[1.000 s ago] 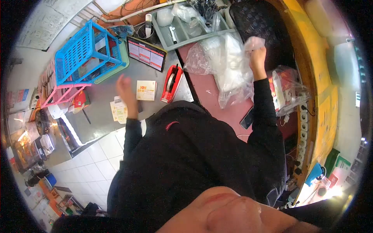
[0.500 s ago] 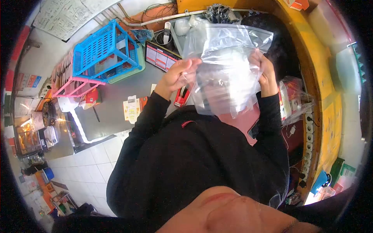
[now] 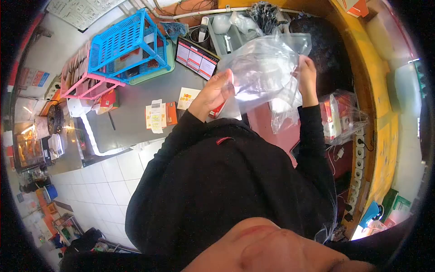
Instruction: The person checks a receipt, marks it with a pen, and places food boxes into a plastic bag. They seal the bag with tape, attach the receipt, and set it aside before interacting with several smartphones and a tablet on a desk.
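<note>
A person in a black top holds a clear plastic bag (image 3: 260,68) stretched between both hands, above a red-brown desk (image 3: 262,121) and in front of the chest. The left hand (image 3: 212,94) grips the bag's left edge, thumb and fingers pinched together on the film. The right hand (image 3: 308,78) pinches its right edge, fingers bent; the exact place of its thumb is hard to tell. The bag looks puffed and wrinkled, with glare across it.

Below the bag, more white plastic (image 3: 282,108) lies on the desk. Just under the left hand is a red tape dispenser (image 3: 218,110) — mostly hidden. To the left, on a grey table (image 3: 131,129), are a square card (image 3: 187,97), a white slip (image 3: 156,117) over an orange card (image 3: 171,113), and a tablet (image 3: 196,57) with a lit screen. Farther left stands a blue basket (image 3: 118,43). Behind the bag is a grey tray (image 3: 219,45); beside the right forearm — red packs (image 3: 337,117) in clear plastic.
</note>
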Demonstrator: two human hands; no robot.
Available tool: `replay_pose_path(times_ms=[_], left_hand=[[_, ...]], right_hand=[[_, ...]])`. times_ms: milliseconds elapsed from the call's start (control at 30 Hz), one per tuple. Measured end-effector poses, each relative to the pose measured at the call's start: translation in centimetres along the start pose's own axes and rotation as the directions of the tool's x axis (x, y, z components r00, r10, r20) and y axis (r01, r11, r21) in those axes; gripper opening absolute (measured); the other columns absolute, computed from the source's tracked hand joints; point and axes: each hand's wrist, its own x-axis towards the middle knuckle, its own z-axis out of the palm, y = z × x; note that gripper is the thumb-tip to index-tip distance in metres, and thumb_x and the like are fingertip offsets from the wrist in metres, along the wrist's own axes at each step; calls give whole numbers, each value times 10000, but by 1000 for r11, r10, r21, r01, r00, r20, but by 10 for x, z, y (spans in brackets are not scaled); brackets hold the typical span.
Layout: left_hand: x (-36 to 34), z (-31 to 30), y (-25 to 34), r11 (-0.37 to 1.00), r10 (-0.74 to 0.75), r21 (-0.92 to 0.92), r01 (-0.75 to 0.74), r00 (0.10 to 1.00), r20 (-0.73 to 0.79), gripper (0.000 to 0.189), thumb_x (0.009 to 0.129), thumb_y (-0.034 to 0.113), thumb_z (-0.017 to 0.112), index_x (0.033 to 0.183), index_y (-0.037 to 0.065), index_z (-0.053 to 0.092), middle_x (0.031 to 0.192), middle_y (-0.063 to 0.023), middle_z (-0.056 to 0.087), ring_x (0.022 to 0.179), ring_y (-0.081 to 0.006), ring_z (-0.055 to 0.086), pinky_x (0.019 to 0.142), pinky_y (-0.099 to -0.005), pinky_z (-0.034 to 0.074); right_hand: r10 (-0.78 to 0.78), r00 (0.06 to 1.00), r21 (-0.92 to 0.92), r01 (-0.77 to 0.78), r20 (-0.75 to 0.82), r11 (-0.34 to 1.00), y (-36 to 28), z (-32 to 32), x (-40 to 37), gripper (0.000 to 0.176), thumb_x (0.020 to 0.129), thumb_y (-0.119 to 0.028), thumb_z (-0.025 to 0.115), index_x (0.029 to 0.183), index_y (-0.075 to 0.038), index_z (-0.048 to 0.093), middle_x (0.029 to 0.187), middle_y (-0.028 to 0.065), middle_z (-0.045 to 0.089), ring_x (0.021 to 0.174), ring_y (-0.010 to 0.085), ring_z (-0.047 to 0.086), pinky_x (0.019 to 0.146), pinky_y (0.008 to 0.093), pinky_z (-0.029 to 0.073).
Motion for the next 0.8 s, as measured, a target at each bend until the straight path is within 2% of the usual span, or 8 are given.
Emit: replay_pose_path(times_ms=[33, 100, 133, 200, 367, 500, 533, 800], left_hand=[[0, 14, 4, 1000, 10, 18, -7, 985, -172, 96, 900, 187, 652, 948, 104, 646, 760, 16, 608, 612, -100, 555, 616, -253, 491], [0, 18, 5, 999, 25, 33, -15, 940, -339, 71, 903, 176, 651, 932, 112, 639, 775, 26, 611, 620, -97, 557, 620, -253, 493], [1, 6, 3, 998, 51, -19, -59, 955, -292, 47, 904, 158, 649, 916, 114, 632, 788, 27, 616, 625, -94, 555, 611, -255, 487], [8, -45, 3, 984, -48, -171, 40, 998, -44, 81, 883, 170, 680, 862, 133, 611, 791, 33, 617, 628, -88, 546, 579, -270, 464], [12, -22, -15, 978, -90, -201, 62, 987, -132, 177, 851, 279, 717, 879, 152, 598, 793, 44, 603, 645, -83, 546, 580, -273, 459], [3, 5, -10, 999, -51, -27, 45, 958, -283, 286, 861, 284, 703, 1081, 134, 599, 871, 20, 605, 792, -97, 597, 705, -275, 517], [7, -14, -13, 997, 33, -55, -45, 979, -200, 391, 867, 207, 696, 1212, 87, 554, 932, -21, 613, 873, -130, 613, 777, -288, 533], [7, -60, -22, 986, 26, -164, -25, 1000, -1, 284, 892, 104, 649, 1160, 36, 584, 1045, -61, 633, 978, -178, 620, 817, -314, 543]], right_hand=[[2, 1000, -3, -2, 0, 1000, 9, -6, 2, 248, 937, -207, 564, 1097, -19, 535, 824, 29, 536, 682, 113, 516, 622, 264, 452], [-591, 791, -303, 531, -157, 791, 11, -6, -4, 215, 913, -170, 622, 1070, -43, 548, 847, 3, 534, 726, 85, 493, 670, 239, 429], [-632, 748, -309, 563, -204, 766, 11, -8, -9, 206, 898, -111, 635, 1059, -32, 534, 881, 8, 531, 780, 82, 487, 719, 218, 409], [-638, 745, -236, 595, -198, 768, 0, 10, -38, 185, 903, -109, 628, 1045, -33, 536, 886, 7, 529, 786, 82, 487, 724, 218, 410], [-369, 889, -82, 404, 271, 911, 12, 86, -126, 125, 900, -89, 627, 992, -42, 555, 888, -17, 541, 808, 70, 498, 744, 213, 412], [-249, 905, -32, 276, 345, 961, 35, 114, -148, 244, 802, -154, 742, 959, -45, 590, 798, -10, 562, 723, 88, 525, 678, 240, 449], [-243, 911, -17, 264, 334, 964, 33, 116, -149, 270, 780, -161, 764, 955, -46, 593, 807, -12, 562, 733, 79, 522, 684, 229, 445], [-228, 798, -29, 294, 557, 956, 23, 107, -139, 241, 778, -71, 767, 938, -34, 590, 859, -17, 590, 784, 67, 551, 716, 218, 453]])
